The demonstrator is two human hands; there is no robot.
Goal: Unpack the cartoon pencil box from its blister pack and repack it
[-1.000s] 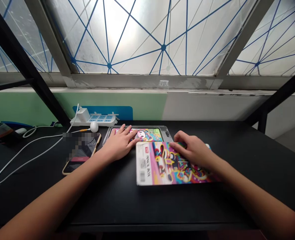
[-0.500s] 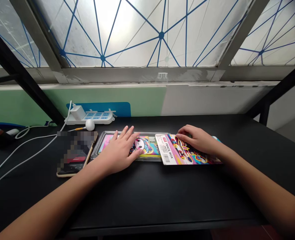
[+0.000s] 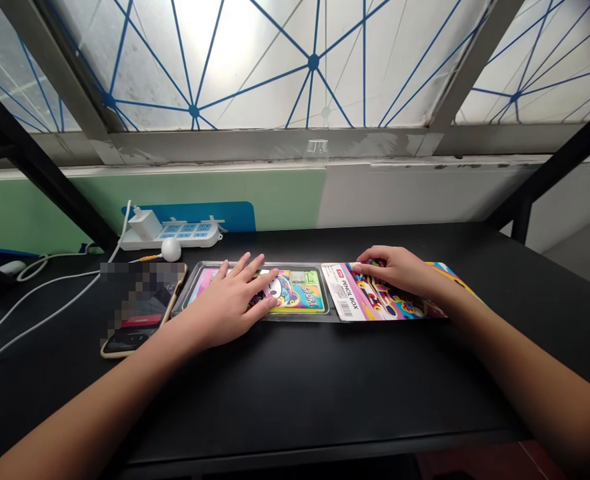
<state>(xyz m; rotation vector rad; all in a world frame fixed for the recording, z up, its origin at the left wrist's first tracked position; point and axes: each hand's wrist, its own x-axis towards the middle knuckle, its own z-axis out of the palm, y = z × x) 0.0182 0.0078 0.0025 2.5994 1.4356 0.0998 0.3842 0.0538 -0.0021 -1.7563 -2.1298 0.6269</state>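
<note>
My left hand point(image 3: 235, 300) lies flat, fingers spread, on a colourful pencil box point(image 3: 302, 291) in clear plastic wrap, at the middle of the black desk point(image 3: 295, 380). My right hand point(image 3: 399, 270) rests with curled fingers on a colourful printed card point(image 3: 369, 300) marked "PENCIL BOX". The card lies flat just right of the box, touching its right end.
A phone point(image 3: 139, 307) lies left of the box. Behind it sit a white power strip point(image 3: 175, 233) with a plugged charger, a small white ball point(image 3: 171, 249) and white cables point(image 3: 29, 300) trailing left. Black frame posts rise at both sides before a frosted window.
The printed card has slid rightward and away from me under my right hand, from in front of the box to beside it. My left hand has stayed on the box.
</note>
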